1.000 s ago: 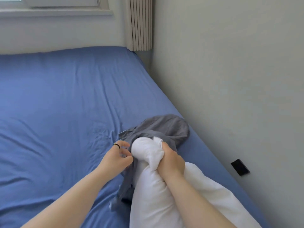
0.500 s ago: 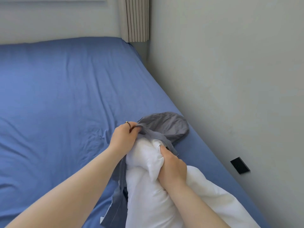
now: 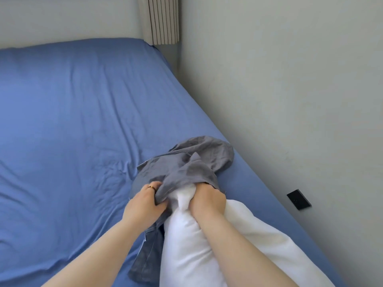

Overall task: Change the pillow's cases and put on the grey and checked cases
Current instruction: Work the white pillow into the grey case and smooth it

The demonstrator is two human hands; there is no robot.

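Note:
A bare white pillow (image 3: 186, 241) lies on the blue bed, its far end bunched together. My right hand (image 3: 208, 200) grips that bunched end. A crumpled grey pillowcase (image 3: 194, 162) lies over the pillow's tip and spreads toward the wall. My left hand (image 3: 145, 204), a ring on one finger, pinches the case's open edge and holds it over the pillow's end. Part of the case hangs down along the pillow's left side (image 3: 145, 259). The pillow's tip is hidden under the grey cloth. No checked case is in view.
The blue bed sheet (image 3: 72, 131) stretches wide to the left and far side. A pale wall (image 3: 290, 100) runs along the bed's right edge, with a black socket (image 3: 298, 199) low on it. A pleated curtain (image 3: 163, 19) hangs in the far corner.
My left hand has pulled the grey case's edge over the pillow's white tip, which showed bare a second ago. My right hand keeps its grip on the bunched end.

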